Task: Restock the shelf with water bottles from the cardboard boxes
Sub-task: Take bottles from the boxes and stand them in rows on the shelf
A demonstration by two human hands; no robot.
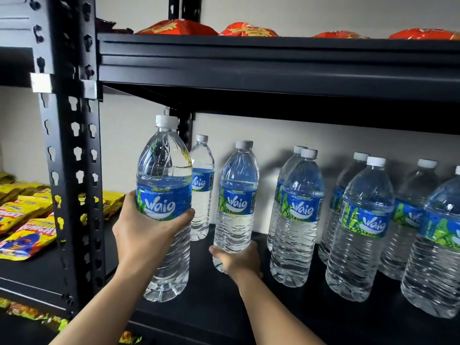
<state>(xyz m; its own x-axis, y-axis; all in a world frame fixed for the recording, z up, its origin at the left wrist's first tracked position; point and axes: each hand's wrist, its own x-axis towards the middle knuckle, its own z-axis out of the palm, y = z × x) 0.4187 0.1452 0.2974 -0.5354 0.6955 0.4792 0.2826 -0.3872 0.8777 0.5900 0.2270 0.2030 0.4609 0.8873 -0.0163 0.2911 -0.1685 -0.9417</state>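
Shelf (219, 307) partly stocked: rows of bottles (358, 227) stand at right, left hand (146, 232) fingers grip one bottle (163, 202) at its label, right hand (239, 260) fingers grip a second bottle (236, 202) at its base, and the left end appears left to fill.

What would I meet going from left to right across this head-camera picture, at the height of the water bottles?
From the left: yellow snack packets → black shelf post → left-hand bottle, gripped by the left hand → right-hand bottle, held low by the right hand → standing bottles on the shelf.
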